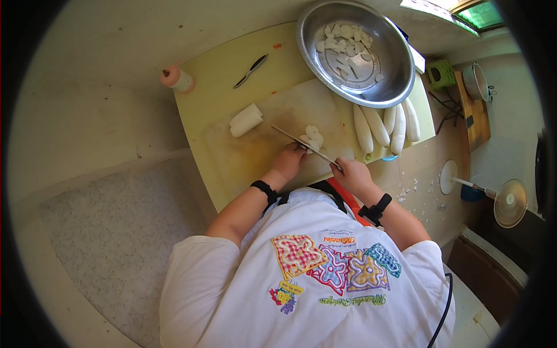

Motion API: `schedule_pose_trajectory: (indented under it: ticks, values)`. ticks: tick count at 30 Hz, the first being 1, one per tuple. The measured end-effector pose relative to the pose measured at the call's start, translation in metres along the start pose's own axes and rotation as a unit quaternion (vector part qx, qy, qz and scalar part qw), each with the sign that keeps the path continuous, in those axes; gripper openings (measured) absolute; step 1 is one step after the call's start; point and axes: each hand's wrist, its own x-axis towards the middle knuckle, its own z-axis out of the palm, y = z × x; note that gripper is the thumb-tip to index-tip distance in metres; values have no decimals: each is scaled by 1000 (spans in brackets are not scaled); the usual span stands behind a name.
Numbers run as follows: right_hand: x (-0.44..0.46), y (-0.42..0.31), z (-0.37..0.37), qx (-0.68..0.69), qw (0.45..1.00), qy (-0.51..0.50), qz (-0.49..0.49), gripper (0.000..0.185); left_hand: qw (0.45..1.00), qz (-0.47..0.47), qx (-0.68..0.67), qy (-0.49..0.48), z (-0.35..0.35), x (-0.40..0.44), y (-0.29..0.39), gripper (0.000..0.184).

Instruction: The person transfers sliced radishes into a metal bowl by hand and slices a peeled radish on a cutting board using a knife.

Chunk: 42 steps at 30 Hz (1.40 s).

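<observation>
My right hand [353, 174] is wrapped round the handle of a knife [316, 151], its long blade slanting up and left over the cutting board [226, 168]. Against the board, left of the blade, my left hand [289, 160] has its fingers curled close to the knife; what lies under them is too small to make out. White slices [313, 137] lie in a small pile just beyond the blade. Two white peeled pieces [246, 120] rest side by side on the board's left part.
A large metal basin [400, 81] holding white slices stands at the table's far right. Several long peeled white vegetables [380, 127] lie below it. A peeler [251, 71] and a pink-capped bottle [177, 79] are at the far left. A fan [510, 203] stands right of the table [220, 52].
</observation>
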Motion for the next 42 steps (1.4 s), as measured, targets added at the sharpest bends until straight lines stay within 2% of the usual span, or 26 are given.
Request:
schedule_pose_trajectory:
  ticks: [18, 35, 42]
  values:
    - [8, 3, 0, 7, 999, -38, 8, 31, 1000, -3, -11, 12, 0, -1, 1, 11]
    - [18, 2, 31, -8, 1000, 4, -14, 25, 1000, -14, -12, 16, 5, -1, -4, 16]
    - [21, 0, 24, -8, 1000, 7, 4, 27, 1000, -22, -19, 10, 5, -1, -5, 12]
